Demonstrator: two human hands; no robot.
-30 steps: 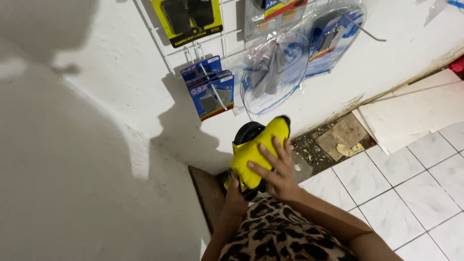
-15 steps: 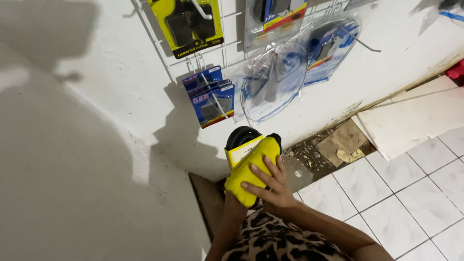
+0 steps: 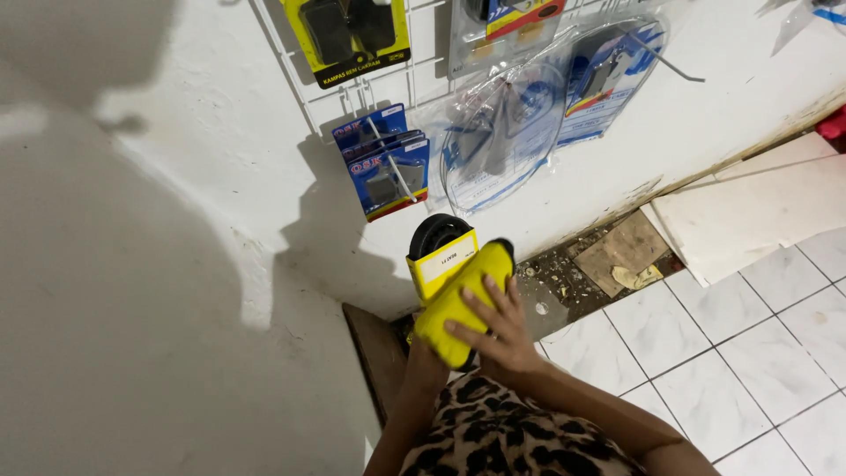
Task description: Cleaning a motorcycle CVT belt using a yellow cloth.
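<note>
Pressing a yellow package [image 3: 458, 295], right hand [image 3: 500, 333], probably above white floor tiles [image 3: 705, 353].

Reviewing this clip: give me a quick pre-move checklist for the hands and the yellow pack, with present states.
1. Right hand lies flat on the yellow pack: ok.
2. Left hand under the pack, hidden by it: cannot tell.
3. Black round part stays inside the pack's top: ok.
4. Pack is apart from the blue packs hanging on the wall rack: ok.
5. Floor tiles beside the person, rubble at the wall foot: not ok.
</note>
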